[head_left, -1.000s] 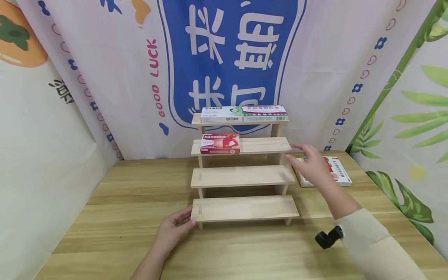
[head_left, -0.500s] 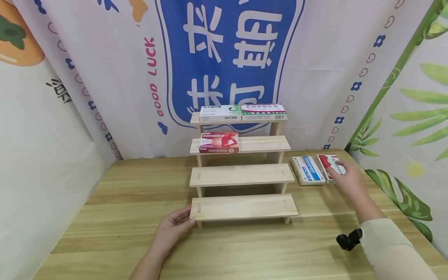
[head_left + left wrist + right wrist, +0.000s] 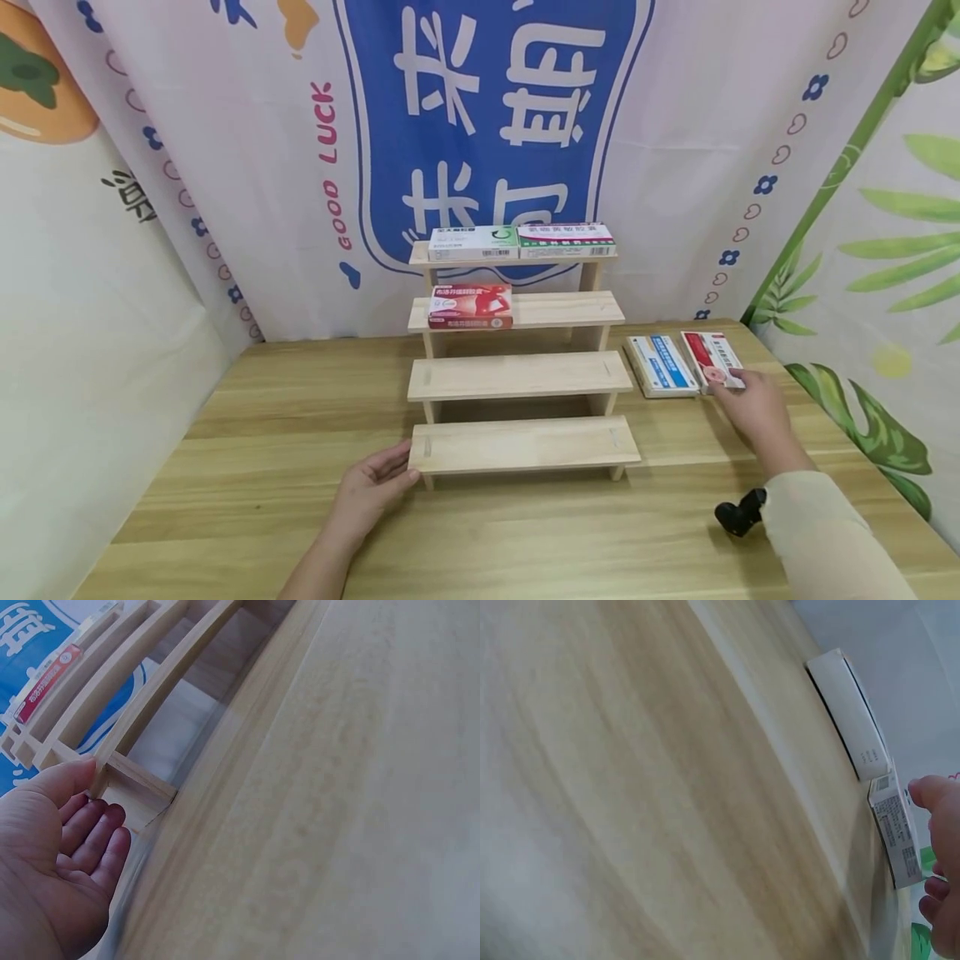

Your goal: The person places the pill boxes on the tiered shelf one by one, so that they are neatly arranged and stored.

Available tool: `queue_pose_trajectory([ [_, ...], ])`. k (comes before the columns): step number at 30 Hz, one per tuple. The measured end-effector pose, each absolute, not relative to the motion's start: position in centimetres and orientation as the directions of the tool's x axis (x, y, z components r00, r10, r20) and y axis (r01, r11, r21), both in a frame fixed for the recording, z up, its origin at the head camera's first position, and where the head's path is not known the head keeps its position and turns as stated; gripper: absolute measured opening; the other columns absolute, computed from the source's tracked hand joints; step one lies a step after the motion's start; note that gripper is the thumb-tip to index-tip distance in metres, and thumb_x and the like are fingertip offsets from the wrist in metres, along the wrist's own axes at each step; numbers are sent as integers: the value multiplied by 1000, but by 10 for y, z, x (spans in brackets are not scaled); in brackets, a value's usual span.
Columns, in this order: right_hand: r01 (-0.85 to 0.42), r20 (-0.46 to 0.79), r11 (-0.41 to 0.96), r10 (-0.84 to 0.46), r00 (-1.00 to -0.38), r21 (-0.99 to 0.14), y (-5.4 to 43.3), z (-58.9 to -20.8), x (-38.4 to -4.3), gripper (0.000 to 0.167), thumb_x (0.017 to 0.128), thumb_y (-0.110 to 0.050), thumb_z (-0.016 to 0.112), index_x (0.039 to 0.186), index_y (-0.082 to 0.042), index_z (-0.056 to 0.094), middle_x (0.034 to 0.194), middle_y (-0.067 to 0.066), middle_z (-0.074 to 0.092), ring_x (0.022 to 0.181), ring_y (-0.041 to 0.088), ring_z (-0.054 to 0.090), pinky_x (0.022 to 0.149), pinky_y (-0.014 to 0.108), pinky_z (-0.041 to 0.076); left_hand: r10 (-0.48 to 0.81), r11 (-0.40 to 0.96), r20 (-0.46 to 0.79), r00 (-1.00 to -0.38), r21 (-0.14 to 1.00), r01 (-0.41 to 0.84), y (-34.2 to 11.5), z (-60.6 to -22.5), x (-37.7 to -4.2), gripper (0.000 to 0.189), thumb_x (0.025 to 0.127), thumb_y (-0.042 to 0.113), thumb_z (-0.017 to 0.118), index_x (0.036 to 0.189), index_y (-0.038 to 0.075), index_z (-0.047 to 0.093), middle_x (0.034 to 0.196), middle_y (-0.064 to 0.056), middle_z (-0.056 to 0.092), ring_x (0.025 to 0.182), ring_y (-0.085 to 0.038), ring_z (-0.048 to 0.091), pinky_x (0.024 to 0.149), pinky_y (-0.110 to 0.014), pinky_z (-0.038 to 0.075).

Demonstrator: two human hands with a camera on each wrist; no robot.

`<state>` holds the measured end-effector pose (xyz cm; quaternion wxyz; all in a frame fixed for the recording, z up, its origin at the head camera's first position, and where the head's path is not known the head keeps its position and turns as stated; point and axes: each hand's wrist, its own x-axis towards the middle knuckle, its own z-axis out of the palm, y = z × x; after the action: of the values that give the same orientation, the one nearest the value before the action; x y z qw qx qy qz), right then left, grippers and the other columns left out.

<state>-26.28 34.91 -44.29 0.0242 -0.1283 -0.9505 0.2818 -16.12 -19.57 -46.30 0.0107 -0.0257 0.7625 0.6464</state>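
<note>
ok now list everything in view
Four-tier wooden stand: 1, pale, mid-table
Flat white-green carton: 1, white and green, top tier left
Flat white-magenta carton: 1, white, magenta, green, top tier right
Flat red carton: 1, red, second tier down, left
Flat blue-white carton: 1, blue and white, table, right of stand
Flat red-white carton: 1, red and white, table, far right
Wood-grain table: 1, brown, under stand
Printed cloth hangings: count unclear, mostly white, back and sides
Small black device: 1, black, by right cuff
Off-white sleeve: 1, off-white, right arm
Left hand: 1, bare, gripping lowest tier's left end
Right hand: 1, bare, at red-white carton
</note>
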Motion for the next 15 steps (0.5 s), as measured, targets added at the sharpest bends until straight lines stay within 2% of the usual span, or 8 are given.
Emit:
queue_pose_trajectory([
  [7,253,-64,827,256,-965,-502,355,-451,-259,81,99,-56,42,144,10,35,146,46,18,133,63,21,110,73,24,-28,161,-53,-998,985,-57,-195,-464,-161,50,85,9,74,131,-1,58,137,-17,58,124,-33,59,96,-25,55],
  [15,289,-32,823,314,-949,-489,359,-454,-256,81,94,-52,54,134,16,37,136,44,33,123,57,35,105,69,34,-25,164,-47,-999,985,-50,-196,-465,-162,49,85,8,74,131,-1,58,137,-18,58,124,-33,59,96,-25,55],
])
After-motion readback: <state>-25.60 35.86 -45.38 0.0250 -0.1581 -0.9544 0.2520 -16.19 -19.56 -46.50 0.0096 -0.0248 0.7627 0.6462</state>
